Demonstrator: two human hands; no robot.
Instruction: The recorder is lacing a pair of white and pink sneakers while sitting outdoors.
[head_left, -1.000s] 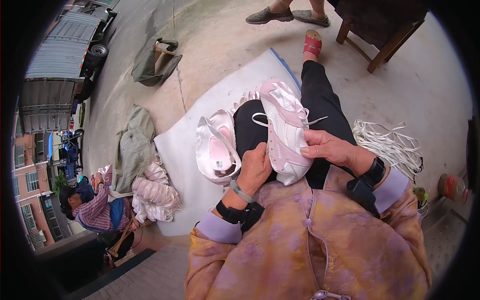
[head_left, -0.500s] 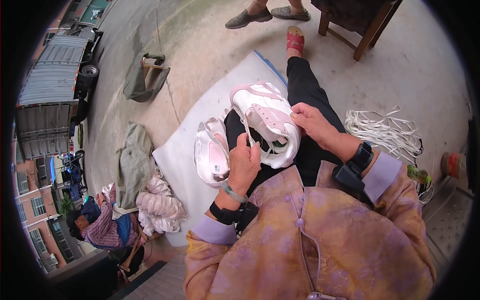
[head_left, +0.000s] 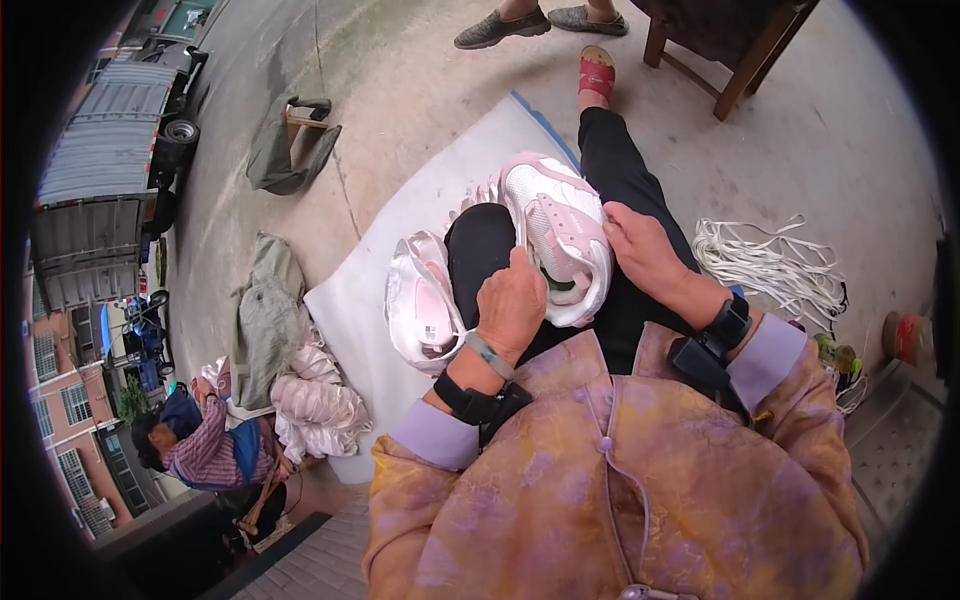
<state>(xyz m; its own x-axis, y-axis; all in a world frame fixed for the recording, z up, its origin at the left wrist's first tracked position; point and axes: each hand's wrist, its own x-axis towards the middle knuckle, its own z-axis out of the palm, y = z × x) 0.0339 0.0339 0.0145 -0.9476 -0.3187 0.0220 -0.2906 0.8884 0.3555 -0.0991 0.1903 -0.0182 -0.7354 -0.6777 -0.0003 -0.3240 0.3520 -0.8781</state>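
1. Pale concrete ground (head_left: 420, 110) surrounds the seat, with a white sheet (head_left: 345, 300) spread over part of it beneath the person's legs.
2. Nearest me, a pink-and-white sneaker upper (head_left: 565, 225) is held over the black trousers (head_left: 625, 160), toe away from the body, collar toward it. I cannot tell whether it rests on a thigh.
3. The left hand (head_left: 510, 308) is curled closed at the upper's left edge and seems to pinch it, fingertips partly hidden. The right hand (head_left: 643, 245) pinches the right side, thumb uppermost.
4. My reading of the step: the upper is being steadied between both sides, its opening toward the wearer. It looks soft, so handling the eyelet row calls for a firm pinch on one side and a light touch on the other.
5. Small lettering marks its pink side panel. Just left, a second upper (head_left: 402, 315) carries a little pale label with dark print, too blurred to read.
6. White laces (head_left: 770, 268) lie heaped on the right; bundled uppers (head_left: 318, 408) are piled on the left, beside a grey-green cloth (head_left: 268, 320).
7. Farther left, a co-worker (head_left: 215, 450) in a striped top bends over, and a truck (head_left: 105, 140) stands beyond.
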